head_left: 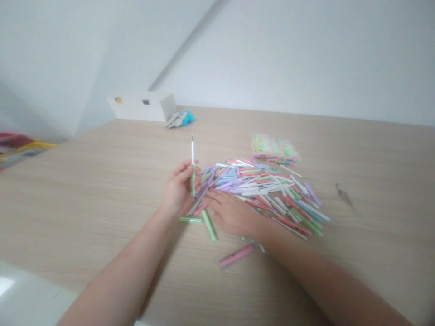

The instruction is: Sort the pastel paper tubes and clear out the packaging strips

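My left hand (178, 188) is closed around a green pen barrel (193, 180) held upright, with a thin white refill (192, 150) sticking up out of it. My right hand (231, 213) lies flat, palm down, fingers stretched toward the left, on the near left edge of a pile of pastel pen parts (268, 190). The pile mixes pink, green, purple and white barrels and refills. Loose green barrels (209, 225) lie under and beside the hands, and a pink barrel (237, 256) lies nearer to me.
The wooden table (84, 190) carries a flat stack of pink and green packs (274, 149) behind the pile. A white box (142, 105) and a grey and blue object (179, 119) sit at the far edge. Colourful items (20, 147) show at far left. A dark mark (344, 195) is at right.
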A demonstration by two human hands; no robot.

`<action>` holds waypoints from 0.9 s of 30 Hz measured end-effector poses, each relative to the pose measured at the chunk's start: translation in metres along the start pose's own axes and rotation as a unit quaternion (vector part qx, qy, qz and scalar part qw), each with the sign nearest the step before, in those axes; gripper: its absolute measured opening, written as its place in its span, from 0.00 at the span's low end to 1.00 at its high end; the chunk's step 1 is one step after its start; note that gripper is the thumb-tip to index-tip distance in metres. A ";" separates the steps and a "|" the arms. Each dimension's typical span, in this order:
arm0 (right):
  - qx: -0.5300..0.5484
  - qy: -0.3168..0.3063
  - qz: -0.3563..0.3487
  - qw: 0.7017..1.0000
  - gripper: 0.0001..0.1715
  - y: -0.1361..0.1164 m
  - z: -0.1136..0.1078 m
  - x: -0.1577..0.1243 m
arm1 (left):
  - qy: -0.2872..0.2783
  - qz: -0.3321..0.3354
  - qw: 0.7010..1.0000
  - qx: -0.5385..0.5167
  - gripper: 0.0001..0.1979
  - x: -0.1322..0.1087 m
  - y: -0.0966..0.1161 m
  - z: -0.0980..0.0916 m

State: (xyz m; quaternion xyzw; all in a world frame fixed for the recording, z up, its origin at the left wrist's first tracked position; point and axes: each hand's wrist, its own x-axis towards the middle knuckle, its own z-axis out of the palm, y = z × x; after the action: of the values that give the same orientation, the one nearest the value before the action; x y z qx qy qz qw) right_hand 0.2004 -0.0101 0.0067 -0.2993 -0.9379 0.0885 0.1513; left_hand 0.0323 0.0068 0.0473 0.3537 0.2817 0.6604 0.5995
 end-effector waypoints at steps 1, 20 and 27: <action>-0.009 -0.011 0.003 1.000 0.25 0.001 0.002 0.001 | 0.005 0.008 1.000 0.004 0.07 0.001 0.001 -0.002; 0.028 0.049 0.043 0.997 0.22 0.029 -0.025 -0.047 | 0.024 0.023 0.999 0.028 0.08 0.003 0.001 -0.004; 0.135 0.042 0.042 0.989 0.08 -0.022 -0.012 -0.021 | 0.015 0.014 1.000 0.020 0.08 0.002 0.000 -0.003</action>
State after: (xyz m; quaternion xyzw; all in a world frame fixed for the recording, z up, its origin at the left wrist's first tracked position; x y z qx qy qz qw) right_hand 0.2095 -0.0395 0.0189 -0.3186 -0.8968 0.2078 0.2261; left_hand 0.0300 0.0088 0.0462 0.3598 0.2988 0.6678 0.5790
